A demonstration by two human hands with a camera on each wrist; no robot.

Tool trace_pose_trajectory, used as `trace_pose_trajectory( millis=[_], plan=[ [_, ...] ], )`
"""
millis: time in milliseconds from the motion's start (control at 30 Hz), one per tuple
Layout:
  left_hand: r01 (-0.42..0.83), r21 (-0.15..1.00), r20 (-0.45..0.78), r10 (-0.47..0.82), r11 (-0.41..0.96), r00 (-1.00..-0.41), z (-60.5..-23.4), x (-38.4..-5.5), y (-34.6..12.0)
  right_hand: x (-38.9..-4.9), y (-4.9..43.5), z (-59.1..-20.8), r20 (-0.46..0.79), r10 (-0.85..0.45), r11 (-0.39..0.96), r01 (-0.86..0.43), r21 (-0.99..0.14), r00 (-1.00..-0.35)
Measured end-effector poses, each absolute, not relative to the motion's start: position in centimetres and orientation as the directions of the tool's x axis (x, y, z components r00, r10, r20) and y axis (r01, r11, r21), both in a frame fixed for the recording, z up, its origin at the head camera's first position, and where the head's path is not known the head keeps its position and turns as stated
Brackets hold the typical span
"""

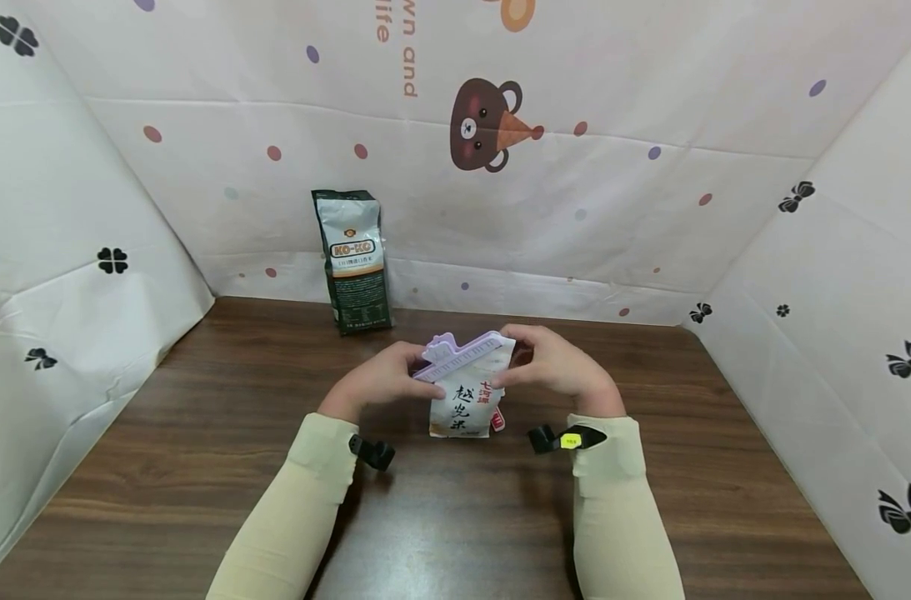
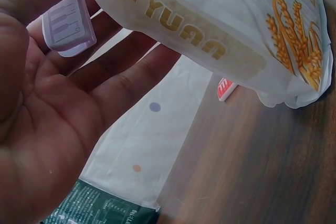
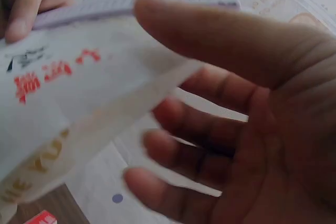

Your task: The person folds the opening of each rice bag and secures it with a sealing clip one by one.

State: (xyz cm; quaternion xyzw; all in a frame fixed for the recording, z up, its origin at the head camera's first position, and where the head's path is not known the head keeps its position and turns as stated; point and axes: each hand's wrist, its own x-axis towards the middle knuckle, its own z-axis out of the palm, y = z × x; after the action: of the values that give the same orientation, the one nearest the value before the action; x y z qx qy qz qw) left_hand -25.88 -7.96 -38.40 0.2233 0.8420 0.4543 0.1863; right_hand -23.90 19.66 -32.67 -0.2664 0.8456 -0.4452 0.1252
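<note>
Between the two hands is a white rice bag (image 1: 463, 410) with black and red characters; gold lettering and wheat ears show on it in the left wrist view. A lilac bag clip (image 1: 461, 357) with a shaped handle lies slantwise across its top, lower at the left end. My left hand (image 1: 378, 382) grips the bag and the clip's left end, thumb on the bag's front, fingers behind. My right hand (image 1: 558, 367) pinches the upper right corner near the clip's other end, thumb in front. The right wrist view is blurred around the right fingers (image 3: 173, 114).
A dark green and silver KO-KO bag (image 1: 353, 262) stands upright against the patterned back cloth (image 1: 575, 208). Behind the rice bag, a small red and white item (image 1: 498, 419) rests on the brown wooden table (image 1: 455, 517). White cloth walls rise at both sides.
</note>
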Motion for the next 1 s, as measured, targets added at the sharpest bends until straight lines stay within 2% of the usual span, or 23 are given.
trace_pose_trajectory(
  millis=[100, 233, 633, 1000],
  plan=[
    [0.224, 0.843, -0.099, 0.55, 0.489, -0.829, -38.4, -25.9, -7.9, -24.1, 19.9, -33.0, -0.04, -0.586, 0.476, -0.304, -0.825, -0.809],
    [0.241, 0.84, -0.086, 0.559, 0.485, -0.825, -38.3, -25.9, -7.9, -24.4, 20.0, -33.4, -0.067, -0.598, 0.49, -0.299, -0.819, -0.799],
    [0.214, 0.85, -0.077, 0.516, 0.482, -0.853, -38.0, -25.6, -8.1, -24.5, 19.7, -33.9, -0.026, -0.571, 0.491, -0.316, -0.812, -0.82],
    [0.249, 0.843, -0.021, 0.492, 0.476, -0.87, -38.0, -25.6, -8.1, -24.6, 18.8, -34.2, 0.042, -0.516, 0.519, -0.351, -0.779, -0.855]
  ],
)
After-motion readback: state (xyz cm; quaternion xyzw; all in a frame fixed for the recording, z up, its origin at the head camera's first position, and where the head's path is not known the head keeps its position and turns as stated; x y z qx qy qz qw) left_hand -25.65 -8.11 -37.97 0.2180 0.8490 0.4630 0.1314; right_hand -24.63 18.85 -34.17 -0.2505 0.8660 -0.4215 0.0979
